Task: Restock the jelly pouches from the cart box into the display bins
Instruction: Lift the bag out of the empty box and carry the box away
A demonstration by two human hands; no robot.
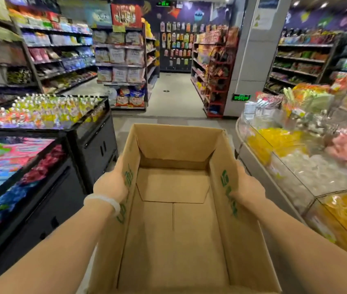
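I carry an open brown cardboard box in front of me, and nothing lies inside it. My left hand presses flat against its left outer wall. On the opposite wall, my right hand presses the same way. A white band circles my left wrist. Jelly pouches with white caps stand packed in a black display bin to my left. The picture is motion-blurred.
A second black bin of colourful packets stands at the near left. Clear curved bins of yellow, white and pink sweets line the right. Ahead, a grey aisle floor runs between snack shelves, with a white pillar at right.
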